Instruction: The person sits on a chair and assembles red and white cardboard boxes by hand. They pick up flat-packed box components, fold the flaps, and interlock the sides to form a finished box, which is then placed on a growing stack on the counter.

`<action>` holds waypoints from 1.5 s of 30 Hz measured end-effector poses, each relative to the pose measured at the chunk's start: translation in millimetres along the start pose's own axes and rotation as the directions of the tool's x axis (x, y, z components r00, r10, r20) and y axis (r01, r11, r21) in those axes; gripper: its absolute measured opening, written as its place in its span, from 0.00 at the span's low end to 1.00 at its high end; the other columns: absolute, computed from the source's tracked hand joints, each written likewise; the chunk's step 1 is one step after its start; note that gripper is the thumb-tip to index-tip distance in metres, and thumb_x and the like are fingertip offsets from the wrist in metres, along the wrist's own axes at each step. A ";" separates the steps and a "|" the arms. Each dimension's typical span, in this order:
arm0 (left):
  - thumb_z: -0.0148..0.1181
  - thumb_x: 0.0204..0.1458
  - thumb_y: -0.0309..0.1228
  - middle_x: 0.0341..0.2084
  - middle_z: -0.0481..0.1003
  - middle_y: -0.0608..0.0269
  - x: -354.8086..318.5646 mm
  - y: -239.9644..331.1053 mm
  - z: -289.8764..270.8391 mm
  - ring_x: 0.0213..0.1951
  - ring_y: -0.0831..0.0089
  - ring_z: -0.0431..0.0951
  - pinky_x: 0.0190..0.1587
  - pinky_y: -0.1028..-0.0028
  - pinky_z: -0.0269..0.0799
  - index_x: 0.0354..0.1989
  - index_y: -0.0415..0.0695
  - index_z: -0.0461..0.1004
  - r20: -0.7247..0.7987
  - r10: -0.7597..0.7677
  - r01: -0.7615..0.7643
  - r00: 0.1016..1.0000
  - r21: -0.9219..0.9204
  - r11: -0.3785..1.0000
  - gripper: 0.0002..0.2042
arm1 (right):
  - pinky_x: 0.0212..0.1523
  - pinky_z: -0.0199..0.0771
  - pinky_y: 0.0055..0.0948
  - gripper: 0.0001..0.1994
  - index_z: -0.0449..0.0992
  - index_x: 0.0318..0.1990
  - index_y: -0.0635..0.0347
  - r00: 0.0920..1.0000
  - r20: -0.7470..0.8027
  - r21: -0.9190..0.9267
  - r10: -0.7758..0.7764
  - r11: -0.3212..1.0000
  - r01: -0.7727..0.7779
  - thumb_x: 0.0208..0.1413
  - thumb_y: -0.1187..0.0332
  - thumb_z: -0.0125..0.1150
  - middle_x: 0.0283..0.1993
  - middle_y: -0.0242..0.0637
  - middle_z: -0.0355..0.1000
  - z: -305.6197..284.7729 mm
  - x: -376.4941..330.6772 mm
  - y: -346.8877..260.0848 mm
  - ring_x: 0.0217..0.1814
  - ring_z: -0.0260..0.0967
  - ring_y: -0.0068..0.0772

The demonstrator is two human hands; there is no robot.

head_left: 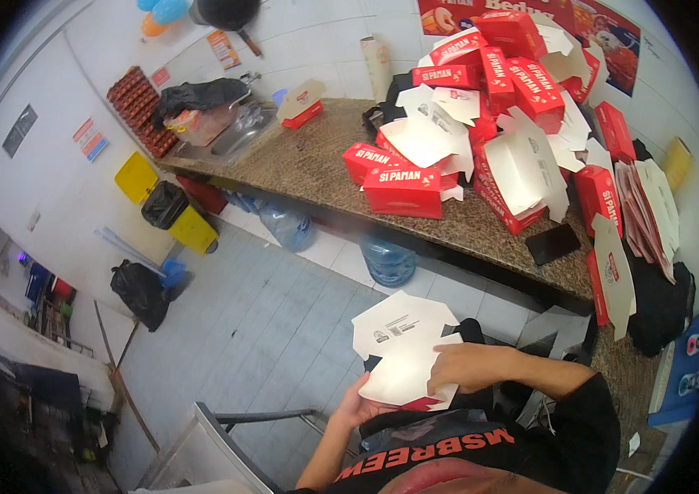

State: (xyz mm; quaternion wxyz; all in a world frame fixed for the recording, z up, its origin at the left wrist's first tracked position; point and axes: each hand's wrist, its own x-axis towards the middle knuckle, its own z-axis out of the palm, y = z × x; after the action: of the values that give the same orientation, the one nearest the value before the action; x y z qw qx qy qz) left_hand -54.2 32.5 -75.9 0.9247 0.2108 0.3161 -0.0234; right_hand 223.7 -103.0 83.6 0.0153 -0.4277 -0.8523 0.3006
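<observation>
Right now, from the head view, the box (401, 375) is up in the air, in front of the person's body and clear of the bench (316, 169), white inside facing up, a sliver of red at its near edge. Its wide flap (403, 323) stands open on the far side, small dark print across it. The left hand (357, 403) has it from the lower left, grip closed on that corner. Over on the other side, the right hand (471, 368) comes in with bent fingers touching the right end; whether that grip pinches the card or only presses, I cannot tell.

Up on the bench, what a heap! Red boxes (403, 191) pile against the wall, several gaping open, with a dark phone (553, 244) just in front and flat cartons (654, 210) leaning to the right. Away to the left, one more box (302, 114) sits near the sink (236, 146), and below, a blue jug (389, 262) stands under the bench.
</observation>
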 end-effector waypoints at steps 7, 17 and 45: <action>0.51 0.65 0.48 0.52 0.76 0.45 -36.5 31.8 53.5 0.51 0.62 0.78 0.50 0.64 0.75 0.62 0.39 0.67 0.222 0.600 -0.484 0.769 0.815 0.319 0.26 | 0.41 0.72 0.49 0.08 0.78 0.44 0.56 0.949 -0.316 0.259 0.013 0.963 0.073 0.58 0.67 0.59 0.38 0.46 0.78 22.3 15.9 -7.1 0.42 0.75 0.55; 0.61 0.57 0.26 0.43 0.78 0.58 -47.9 21.1 52.7 0.45 0.68 0.77 0.51 0.64 0.72 0.51 0.35 0.75 0.437 0.023 -0.340 0.899 0.663 0.667 0.15 | 0.42 0.71 0.50 0.09 0.78 0.44 0.53 0.999 -0.030 0.107 0.045 0.993 -0.041 0.60 0.62 0.59 0.33 0.43 0.78 13.6 20.7 -9.3 0.39 0.75 0.54; 0.57 0.65 0.39 0.34 0.80 0.71 -38.9 -14.0 75.9 0.33 0.87 0.75 0.35 0.83 0.69 0.44 0.39 0.81 0.140 -0.073 -0.019 0.988 0.561 0.827 0.15 | 0.58 0.67 0.47 0.16 0.70 0.49 0.63 0.877 -0.368 0.527 0.310 0.847 -0.078 0.68 0.58 0.49 0.54 0.56 0.67 100.5 41.6 -5.5 0.61 0.64 0.58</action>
State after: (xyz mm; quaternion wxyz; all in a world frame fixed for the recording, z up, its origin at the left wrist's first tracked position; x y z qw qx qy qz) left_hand -44.1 -14.4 -4.0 0.8433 0.4659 0.2255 -0.1445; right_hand 164.8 -125.0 -5.4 0.2851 -0.5519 -0.6710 0.4049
